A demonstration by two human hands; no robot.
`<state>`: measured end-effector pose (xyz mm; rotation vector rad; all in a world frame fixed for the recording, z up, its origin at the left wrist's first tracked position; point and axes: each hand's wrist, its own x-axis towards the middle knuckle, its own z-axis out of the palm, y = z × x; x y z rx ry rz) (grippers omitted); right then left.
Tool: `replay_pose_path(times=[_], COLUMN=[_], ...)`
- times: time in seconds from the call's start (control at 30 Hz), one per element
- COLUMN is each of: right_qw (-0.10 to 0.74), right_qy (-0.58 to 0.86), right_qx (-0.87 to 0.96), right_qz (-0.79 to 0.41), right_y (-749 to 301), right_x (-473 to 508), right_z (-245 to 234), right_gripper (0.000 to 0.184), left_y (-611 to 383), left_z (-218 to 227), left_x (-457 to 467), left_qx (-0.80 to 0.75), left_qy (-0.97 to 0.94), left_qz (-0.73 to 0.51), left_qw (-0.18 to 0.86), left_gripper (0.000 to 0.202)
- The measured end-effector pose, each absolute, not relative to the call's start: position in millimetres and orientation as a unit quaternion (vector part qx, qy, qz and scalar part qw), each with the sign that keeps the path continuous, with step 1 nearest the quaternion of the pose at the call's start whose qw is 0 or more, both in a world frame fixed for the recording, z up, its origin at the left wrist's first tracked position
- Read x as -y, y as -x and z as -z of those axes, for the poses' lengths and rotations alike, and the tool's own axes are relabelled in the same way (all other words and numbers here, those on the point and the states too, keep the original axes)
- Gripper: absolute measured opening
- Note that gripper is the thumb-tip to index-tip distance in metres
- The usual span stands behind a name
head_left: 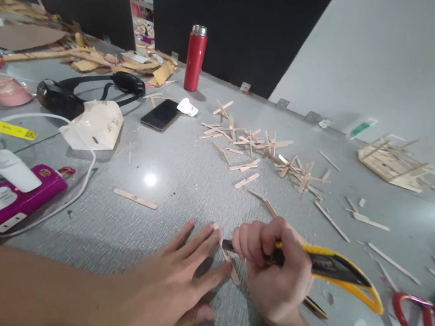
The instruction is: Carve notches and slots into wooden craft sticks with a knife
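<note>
My left hand [186,274] lies on the table with its fingers spread, and its fingertips press on a wooden craft stick [235,275]. Closed in a fist, my right hand [277,270] grips a yellow-and-black utility knife [343,270]. The dark tip of the knife points left and meets the stick beside my left fingers; the exact contact is hard to make out. A loose craft stick [135,199] lies to the left of my hands. Behind them is a scattered heap of cut and crossed sticks [252,141].
Red-handled pliers [416,319] lie at the right edge. A wooden stick frame [392,167] stands at the back right. A red bottle [195,59], a phone [161,114], a black headset [65,96] and a purple power bank [13,198] with a white cable are at the back and left.
</note>
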<state>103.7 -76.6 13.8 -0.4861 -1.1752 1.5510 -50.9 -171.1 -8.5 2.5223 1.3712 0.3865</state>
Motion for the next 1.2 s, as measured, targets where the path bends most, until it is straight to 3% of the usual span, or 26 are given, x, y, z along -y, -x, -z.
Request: replay_pose_path(times=[1.2], right_qw=[0.552], right_qy=[0.206], right_qx=[0.519], right_qz=[-0.619], right_y=[-105], right_x=[87], right_z=[-10], right_gripper=[0.042], left_y=[49], left_z=[3], left_x=[167], left_qx=[-0.443], left_qy=[-0.888], left_qz=[-0.110], left_qw=[0.054], left_gripper=[0.059])
